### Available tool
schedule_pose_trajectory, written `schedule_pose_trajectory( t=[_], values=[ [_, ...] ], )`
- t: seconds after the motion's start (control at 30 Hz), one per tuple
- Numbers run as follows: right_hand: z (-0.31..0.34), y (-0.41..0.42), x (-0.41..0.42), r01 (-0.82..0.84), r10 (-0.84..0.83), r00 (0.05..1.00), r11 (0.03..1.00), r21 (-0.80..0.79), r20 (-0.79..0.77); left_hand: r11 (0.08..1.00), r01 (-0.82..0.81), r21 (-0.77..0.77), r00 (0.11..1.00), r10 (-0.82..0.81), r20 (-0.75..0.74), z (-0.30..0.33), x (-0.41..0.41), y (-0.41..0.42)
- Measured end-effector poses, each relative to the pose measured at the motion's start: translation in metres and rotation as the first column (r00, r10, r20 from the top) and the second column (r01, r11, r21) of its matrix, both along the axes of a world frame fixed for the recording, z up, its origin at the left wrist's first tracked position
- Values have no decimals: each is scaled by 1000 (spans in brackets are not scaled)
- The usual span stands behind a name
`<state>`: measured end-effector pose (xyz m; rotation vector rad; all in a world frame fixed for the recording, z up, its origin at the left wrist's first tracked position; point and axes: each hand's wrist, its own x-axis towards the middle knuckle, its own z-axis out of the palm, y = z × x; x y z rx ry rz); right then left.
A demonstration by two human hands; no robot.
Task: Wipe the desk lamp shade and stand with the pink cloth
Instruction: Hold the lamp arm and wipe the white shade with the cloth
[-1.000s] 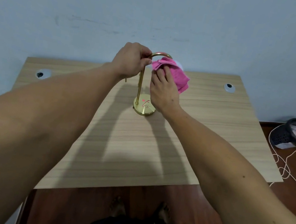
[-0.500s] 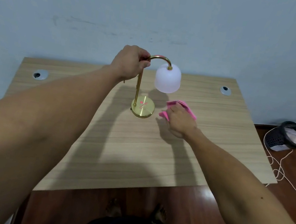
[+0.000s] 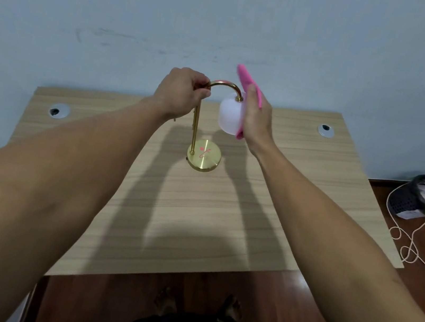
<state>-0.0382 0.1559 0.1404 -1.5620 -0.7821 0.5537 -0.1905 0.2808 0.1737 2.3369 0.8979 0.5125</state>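
Note:
A gold desk lamp stands on the wooden desk [image 3: 195, 227], with a round base [image 3: 204, 158], a thin upright stem [image 3: 195, 127] and a curved neck. Its white shade [image 3: 230, 117] hangs from the neck's right end. My left hand [image 3: 182, 92] is closed around the top of the stem where the curve begins. My right hand [image 3: 257, 117] presses the pink cloth [image 3: 247, 83] flat against the right side of the shade. The cloth sticks up above my fingers and a corner shows below the shade.
Two round cable grommets sit in the desk's back corners, one on the left [image 3: 58, 111] and one on the right [image 3: 325, 130]. A black wastebasket [image 3: 422, 198] and a loose white cord [image 3: 409, 247] lie on the dark floor to the right. The wall is right behind the desk.
My right hand lifted the pink cloth from the desk beside the lamp base up to the right side of the shade. My left hand kept its hold on the stem.

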Motion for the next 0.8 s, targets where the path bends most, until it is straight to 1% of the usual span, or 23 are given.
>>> schedule_pose_trajectory(
  t=[0.03,0.1,0.17,0.27,0.3,0.33,0.37,0.4,0.43,0.47,0.5,0.53,0.57,0.6,0.63,0.7,0.73,0.8],
  values=[
    [-5,5,-4,-22,21,1000,999,33,5,1000,1,1,1000,-1,3,-1,0,0],
    [-15,15,-3,69,-68,996,997,22,-65,1000,-3,-3,1000,3,14,-2,1,0],
    [-19,20,5,175,-192,962,979,-102,-193,1000,-14,-10,1000,14,20,-4,2,0],
    [-26,16,21,186,-280,858,951,-246,-431,1000,-22,-9,1000,22,21,-4,1,0],
    [-29,13,23,187,-298,837,944,-272,-459,1000,-23,-11,999,23,22,-4,1,-1],
    [-33,12,23,189,-308,836,938,-290,-454,1000,-25,-12,999,25,25,-4,2,-1],
    [-36,11,20,198,-305,853,940,-278,-423,999,-29,-16,999,30,28,-3,2,-1],
    [-39,11,14,220,-289,887,950,-222,-360,999,-33,-21,999,34,29,-3,2,-1],
    [-43,12,8,238,-267,929,961,-139,-256,999,-36,-27,999,36,27,-3,2,-1],
    [-45,13,4,223,-227,968,974,-51,-103,999,-36,-29,999,37,24,-3,2,-1],
    [-46,14,0,178,-179,982,984,20,61,999,-36,-30,999,36,21,-3,2,-1],
    [-47,16,-1,157,-164,971,986,54,172,999,-34,-31,999,34,17,-3,2,-1],
    [-46,17,-1,157,-168,963,985,65,211,999,-33,-36,999,33,12,-2,2,-1],
    [-43,18,0,174,-181,970,983,51,165,999,-34,-42,999,34,7,-2,3,-1],
    [-37,16,0,193,-194,979,981,25,67,998,-38,-47,999,38,-1,-1,3,-1],
    [-35,10,7,225,-243,959,966,-128,-145,998,-47,-50,999,47,-12,-1,4,-1],
    [-36,5,10,199,-242,948,957,-211,-206,998,-48,-49,999,47,-13,0,3,-1],
    [-42,-4,13,173,-244,933,949,-262,-266,997,-52,-57,999,51,-11,1,3,-2]
  ],
)
